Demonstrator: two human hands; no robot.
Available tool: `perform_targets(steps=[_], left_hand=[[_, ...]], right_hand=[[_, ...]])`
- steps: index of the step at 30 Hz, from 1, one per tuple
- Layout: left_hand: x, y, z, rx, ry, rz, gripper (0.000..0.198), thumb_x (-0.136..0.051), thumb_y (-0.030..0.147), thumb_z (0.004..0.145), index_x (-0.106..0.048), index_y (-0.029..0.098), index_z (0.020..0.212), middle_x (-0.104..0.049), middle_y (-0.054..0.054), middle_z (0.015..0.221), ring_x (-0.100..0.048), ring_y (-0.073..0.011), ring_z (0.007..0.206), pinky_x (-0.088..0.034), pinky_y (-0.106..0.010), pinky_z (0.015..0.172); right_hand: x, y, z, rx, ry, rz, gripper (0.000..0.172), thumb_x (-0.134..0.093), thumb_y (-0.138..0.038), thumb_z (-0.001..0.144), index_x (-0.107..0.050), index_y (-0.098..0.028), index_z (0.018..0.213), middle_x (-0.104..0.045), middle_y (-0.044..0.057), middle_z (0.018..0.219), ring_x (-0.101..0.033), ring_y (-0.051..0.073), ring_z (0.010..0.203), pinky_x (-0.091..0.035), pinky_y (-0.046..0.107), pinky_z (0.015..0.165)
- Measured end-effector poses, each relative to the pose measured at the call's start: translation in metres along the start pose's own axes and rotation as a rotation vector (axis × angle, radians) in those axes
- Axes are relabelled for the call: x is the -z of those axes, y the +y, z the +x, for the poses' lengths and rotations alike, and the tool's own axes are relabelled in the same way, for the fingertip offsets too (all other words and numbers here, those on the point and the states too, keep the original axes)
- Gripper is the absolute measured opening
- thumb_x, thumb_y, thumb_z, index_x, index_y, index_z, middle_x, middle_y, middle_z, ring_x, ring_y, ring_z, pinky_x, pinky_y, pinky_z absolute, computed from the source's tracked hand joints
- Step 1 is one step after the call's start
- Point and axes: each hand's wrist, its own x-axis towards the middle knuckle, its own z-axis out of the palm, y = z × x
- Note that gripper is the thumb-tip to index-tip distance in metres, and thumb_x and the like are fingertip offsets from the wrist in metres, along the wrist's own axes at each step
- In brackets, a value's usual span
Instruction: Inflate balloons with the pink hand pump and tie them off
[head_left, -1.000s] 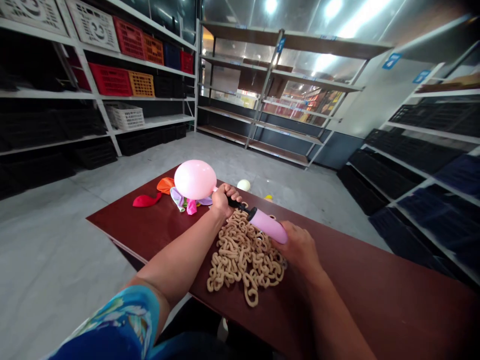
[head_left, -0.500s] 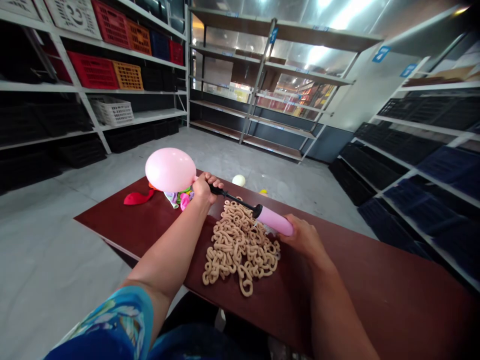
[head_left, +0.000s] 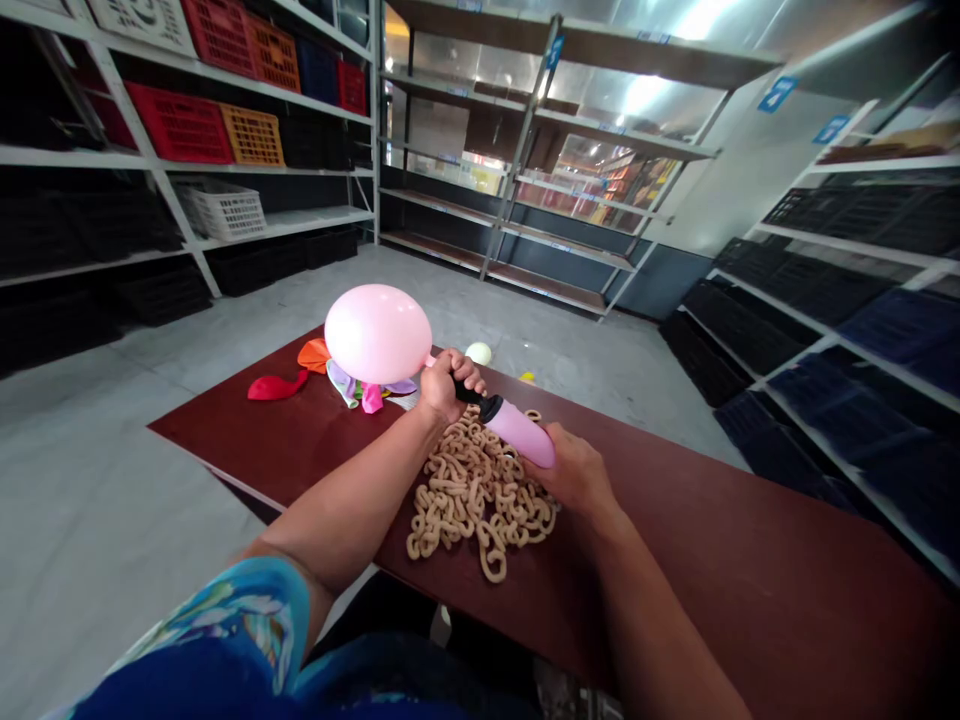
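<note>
A pink balloon (head_left: 379, 333), partly inflated, sits at the nozzle end of a balloon pump (head_left: 519, 432) with a pink barrel and black end pieces. My left hand (head_left: 448, 385) is closed around the pump's black part at the balloon's neck. My right hand (head_left: 574, 465) wraps the far end of the pink barrel. The barrel is pushed up close to my left hand, so little of the rod shows. Beneath the pump lies a heap of beige ring-shaped snacks or cords (head_left: 480, 490), partly hidden by my hands.
Flat balloons, one red (head_left: 274, 386), one orange (head_left: 313, 355) and several others, lie on the brown table (head_left: 720, 540). A pale balloon (head_left: 478, 353) is beyond the table's far edge. Shelves with crates (head_left: 184, 125) stand left; dark crates fill the right shelves.
The two hands have come closer together, and the black rod has gone into the barrel. My left hand and the balloon have shifted right; the balloon looks somewhat larger.
</note>
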Motion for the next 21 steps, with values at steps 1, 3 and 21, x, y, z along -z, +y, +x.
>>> perform_targets(steps=[1,3,21], left_hand=[[0.001,0.0,0.001,0.0,0.014,0.004,0.022,-0.039,0.01,0.073,-0.026,0.019,0.058,-0.021,0.005,0.048,-0.029,-0.0083,0.038,-0.029,-0.024,0.042],[0.002,0.004,0.004,-0.018,0.071,0.01,0.022,-0.039,0.01,0.073,-0.026,0.019,0.058,-0.022,0.005,0.048,-0.029,-0.0083,0.038,-0.029,-0.024,0.042],[0.009,0.019,0.011,-0.127,0.142,0.009,0.02,-0.038,0.007,0.07,-0.026,0.019,0.058,-0.022,0.005,0.048,-0.028,-0.0076,0.037,-0.027,-0.023,0.041]], right_hand=[[0.0,0.0,0.001,0.0,-0.008,0.008,0.043,-0.057,-0.046,0.07,-0.052,-0.022,0.105,-0.062,0.006,0.093,-0.056,0.021,0.08,-0.035,0.029,0.065],[-0.001,0.004,0.002,0.0,-0.032,0.033,0.042,-0.057,-0.045,0.071,-0.052,-0.023,0.106,-0.062,0.005,0.093,-0.057,0.02,0.081,-0.035,0.028,0.065],[-0.001,0.029,-0.001,-0.014,-0.027,-0.017,0.03,-0.059,-0.041,0.069,-0.052,-0.023,0.092,-0.062,0.002,0.085,-0.056,0.018,0.075,-0.032,0.025,0.058]])
